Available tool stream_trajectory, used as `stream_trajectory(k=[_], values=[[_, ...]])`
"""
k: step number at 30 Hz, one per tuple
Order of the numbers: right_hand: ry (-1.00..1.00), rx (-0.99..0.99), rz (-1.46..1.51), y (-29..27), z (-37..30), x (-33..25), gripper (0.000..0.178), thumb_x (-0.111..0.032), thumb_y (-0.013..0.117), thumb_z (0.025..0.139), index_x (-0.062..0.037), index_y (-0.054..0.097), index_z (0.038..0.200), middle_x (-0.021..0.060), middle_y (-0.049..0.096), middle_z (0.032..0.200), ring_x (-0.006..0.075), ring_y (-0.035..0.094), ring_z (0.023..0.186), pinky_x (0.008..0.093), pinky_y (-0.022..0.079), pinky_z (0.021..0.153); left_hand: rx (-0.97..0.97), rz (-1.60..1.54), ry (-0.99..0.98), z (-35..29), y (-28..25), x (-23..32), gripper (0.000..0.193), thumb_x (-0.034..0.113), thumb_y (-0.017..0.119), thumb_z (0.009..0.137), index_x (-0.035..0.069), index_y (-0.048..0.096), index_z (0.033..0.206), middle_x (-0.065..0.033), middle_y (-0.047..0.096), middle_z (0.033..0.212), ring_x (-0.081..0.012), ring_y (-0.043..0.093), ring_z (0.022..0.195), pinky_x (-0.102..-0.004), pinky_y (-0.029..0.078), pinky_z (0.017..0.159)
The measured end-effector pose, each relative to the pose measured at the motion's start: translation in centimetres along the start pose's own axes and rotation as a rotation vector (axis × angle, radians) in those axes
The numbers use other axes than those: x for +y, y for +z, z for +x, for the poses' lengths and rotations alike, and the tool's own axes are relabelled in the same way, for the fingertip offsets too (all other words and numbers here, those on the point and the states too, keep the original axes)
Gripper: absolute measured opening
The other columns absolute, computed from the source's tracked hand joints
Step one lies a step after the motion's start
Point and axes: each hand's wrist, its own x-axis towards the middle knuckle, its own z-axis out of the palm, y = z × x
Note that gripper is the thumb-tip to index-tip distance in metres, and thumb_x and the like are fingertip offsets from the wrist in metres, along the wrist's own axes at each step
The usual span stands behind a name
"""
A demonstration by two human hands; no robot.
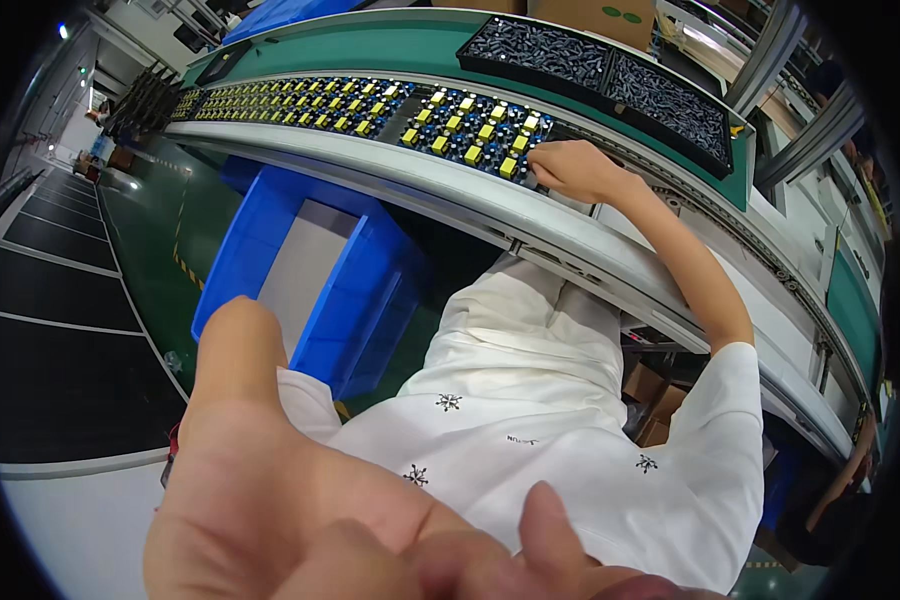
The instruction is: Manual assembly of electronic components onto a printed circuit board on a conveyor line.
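Note:
My left hand is raised very close to the camera, palm showing and bare. Its fingers are bent but apart, partly cut off by the lower edge. At the conveyor, my right hand rests with curled fingers at the right end of the nearest group of circuit boards. Those boards carry yellow block components and small blue parts. My right fingertips are hidden, so what they hold or touch cannot be made out.
More circuit boards line the conveyor leftward. Two black trays of small dark parts stand on the green far strip. A blue bin sits below the conveyor's silver front rail. Cardboard boxes are under the line.

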Motion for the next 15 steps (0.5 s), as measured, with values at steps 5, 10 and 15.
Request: stream_trajectory(k=[5,10,15], values=[[-0.001,-0.045,-0.036,0.5,1.1,0.2,0.022,-0.019,0.045,0.091,-0.0009,0.057,0.09,0.0164,0.061,0.088,0.0361,0.061,0.085,0.0458,0.049,0.075,0.479,-0.073,0.43,2.7,4.0,-1.4,0.023,0.01,0.071,0.077,0.015,0.05,0.07,0.0064,0.039,0.079,-0.0015,0.04,0.066,-0.016,0.039,0.058],[-0.009,-0.03,-0.042,1.3,1.9,1.1,0.022,-0.019,0.045,0.091,-0.0005,0.057,0.086,0.0164,0.061,0.087,0.0364,0.061,0.084,0.0464,0.049,0.074,0.896,-0.447,0.928,2.4,7.6,-0.3,0.018,0.0,0.051,0.079,0.011,0.053,0.065,0.0045,0.042,0.069,-0.0071,0.043,0.068,-0.0222,0.031,0.059],[0.013,-0.039,-0.041,1.1,1.9,0.9,0.023,-0.019,0.046,0.091,-0.0009,0.056,0.083,0.0169,0.062,0.086,0.0367,0.061,0.082,0.0469,0.049,0.072,0.716,-0.539,0.902,-0.2,15.9,0.9,0.011,0.0,0.056,0.071,0.011,0.054,0.072,0.0015,0.057,0.079,-0.0133,0.055,0.073,-0.0268,0.04,0.062]])
